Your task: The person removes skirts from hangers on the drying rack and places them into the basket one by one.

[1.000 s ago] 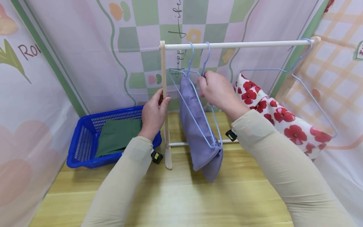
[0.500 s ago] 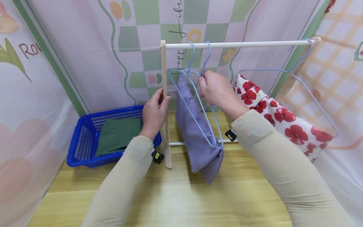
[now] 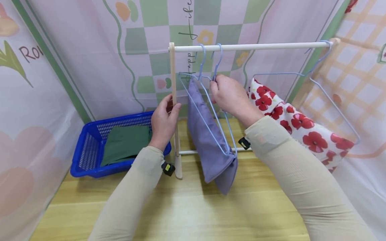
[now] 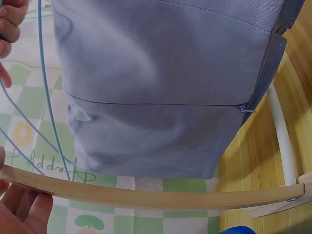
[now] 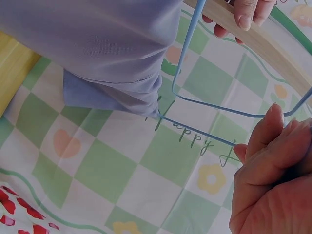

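Note:
My left hand (image 3: pixel 164 122) grips the upright wooden post (image 3: pixel 173 75) of a small rack between thumb and fingers. At the neck of a blue wire hanger (image 3: pixel 219 55), my right hand (image 3: pixel 230 95) holds on with curled fingers; the hook sits over the white rod (image 3: pixel 265 47). A purple-grey cushion cover (image 3: pixel 205 140) hangs folded over that hanger, its lower corners dangling. A zip pull (image 4: pixel 243 108) shows on it in the left wrist view. To its left, a second blue hanger (image 3: pixel 202 60) hangs from the rod and looks bare.
A blue basket (image 3: pixel 81 147) with a folded green cloth (image 3: pixel 126 144) stands left of the rack. At the rod's right end, another blue hanger (image 3: pixel 321 62) carries a white cloth with red flowers (image 3: pixel 301 124). A lower white bar (image 3: pixel 188 152) spans the rack above the wooden table (image 3: pixel 241 214).
The purple-grey cushion cover has swung a little to the left, then slightly back. Both hands have stayed at the post and the hanger.

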Demonstrator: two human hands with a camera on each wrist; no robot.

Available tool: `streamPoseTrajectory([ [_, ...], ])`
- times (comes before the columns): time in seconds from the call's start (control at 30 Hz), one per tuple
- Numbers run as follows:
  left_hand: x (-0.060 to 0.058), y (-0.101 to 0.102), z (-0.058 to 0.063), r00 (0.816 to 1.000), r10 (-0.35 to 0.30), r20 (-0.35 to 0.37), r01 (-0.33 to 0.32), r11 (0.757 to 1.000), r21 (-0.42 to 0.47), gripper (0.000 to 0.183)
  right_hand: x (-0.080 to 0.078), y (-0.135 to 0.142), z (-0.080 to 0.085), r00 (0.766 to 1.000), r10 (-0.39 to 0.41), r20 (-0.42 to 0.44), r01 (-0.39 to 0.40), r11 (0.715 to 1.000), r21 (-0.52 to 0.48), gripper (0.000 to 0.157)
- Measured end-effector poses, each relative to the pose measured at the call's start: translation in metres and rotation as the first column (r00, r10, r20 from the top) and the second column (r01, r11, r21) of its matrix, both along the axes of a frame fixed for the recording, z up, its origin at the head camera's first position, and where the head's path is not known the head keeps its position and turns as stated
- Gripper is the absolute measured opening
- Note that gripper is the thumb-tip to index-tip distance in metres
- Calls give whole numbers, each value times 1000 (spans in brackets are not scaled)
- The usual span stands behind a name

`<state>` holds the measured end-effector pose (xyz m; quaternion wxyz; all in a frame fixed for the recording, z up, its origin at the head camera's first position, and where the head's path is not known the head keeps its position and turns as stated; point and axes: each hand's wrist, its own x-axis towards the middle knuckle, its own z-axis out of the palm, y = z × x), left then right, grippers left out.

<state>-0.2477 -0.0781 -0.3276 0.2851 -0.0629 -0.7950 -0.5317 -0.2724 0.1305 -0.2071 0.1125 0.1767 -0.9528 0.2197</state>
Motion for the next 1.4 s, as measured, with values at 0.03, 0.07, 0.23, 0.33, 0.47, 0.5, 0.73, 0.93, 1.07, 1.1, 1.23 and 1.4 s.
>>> streamPoseTrajectory([
  [0.03,0,0,0,1000,-3,-2,3,1000,6,43,0,0,0,1000,1,5,-1,1000,-1,35],
  [0.07,1,1,0,1000,-4,-3,4,1000,9,44,1,0,0,1000,2,11,-2,1000,-2,35],
  [0.23,2,2,-1,1000,-14,-10,14,999,28,44,2,0,1,999,5,40,-5,1000,-7,36],
  [0.33,4,3,-2,1000,-10,-19,11,999,51,46,2,0,1,999,6,49,-6,1000,-13,37],
  [0.47,7,5,-4,997,49,-58,-44,996,73,50,2,1,2,999,9,50,-8,1000,-15,37],
  [0.5,9,6,-5,995,70,-76,-65,995,74,50,2,0,2,999,8,49,-8,1000,-14,37],
  [0.73,16,14,-11,967,140,-211,-120,987,107,36,0,1,1,1000,11,19,-11,1000,-6,36],
  [0.93,24,23,-24,952,161,-261,-140,986,95,29,-1,1,1,1000,16,27,-16,1000,-9,35],
  [1.07,30,31,-34,952,132,-275,-119,991,66,26,-1,1,1,999,13,32,-12,1000,-12,35],
  [1.1,32,33,-37,955,120,-271,-109,993,54,26,-1,1,1,999,11,34,-10,1000,-13,35],
  [1.23,36,43,-49,984,46,-172,-45,999,11,27,0,0,1,999,6,41,-5,1000,-15,35],
  [1.4,36,52,-64,995,-64,76,62,998,34,37,0,0,0,999,9,41,-9,1000,-14,36],
])
